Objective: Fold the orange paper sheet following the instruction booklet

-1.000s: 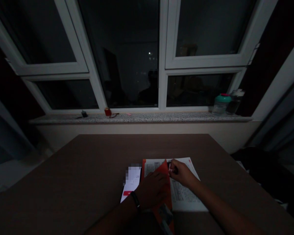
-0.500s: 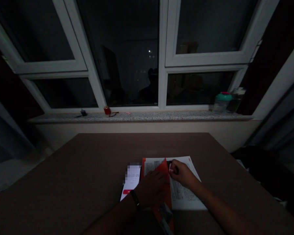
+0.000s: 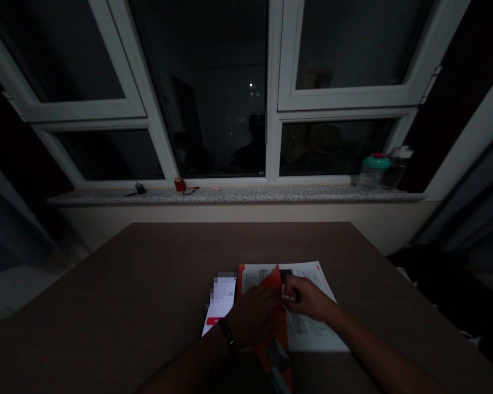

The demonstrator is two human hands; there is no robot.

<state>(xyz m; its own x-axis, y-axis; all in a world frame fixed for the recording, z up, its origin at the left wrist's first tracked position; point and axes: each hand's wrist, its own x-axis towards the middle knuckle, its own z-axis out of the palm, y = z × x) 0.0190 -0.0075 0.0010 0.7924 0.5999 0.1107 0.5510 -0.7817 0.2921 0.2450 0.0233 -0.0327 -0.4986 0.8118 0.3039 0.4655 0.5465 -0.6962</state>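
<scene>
A red sheet of paper [image 3: 273, 280] folded to a point lies on a printed white booklet [image 3: 308, 328] on the brown table [image 3: 148, 284]. My left hand [image 3: 252, 320], with a dark band at the wrist, lies flat on the red paper with its fingers stretched out. My right hand [image 3: 306, 298] pinches the red paper's right edge, fingers pressed together. A lit phone [image 3: 219, 306] lies just left of my left hand.
A stone window sill [image 3: 230, 195] runs behind the table, with a small red object [image 3: 179, 185], a dark small item [image 3: 139, 189] and two bottles [image 3: 372, 172] at the right. Dark windows fill the wall. A dark shape [image 3: 435, 279] sits right of the table.
My right hand has slid a little down and toward me along the red paper's edge. My left hand has stayed in place.
</scene>
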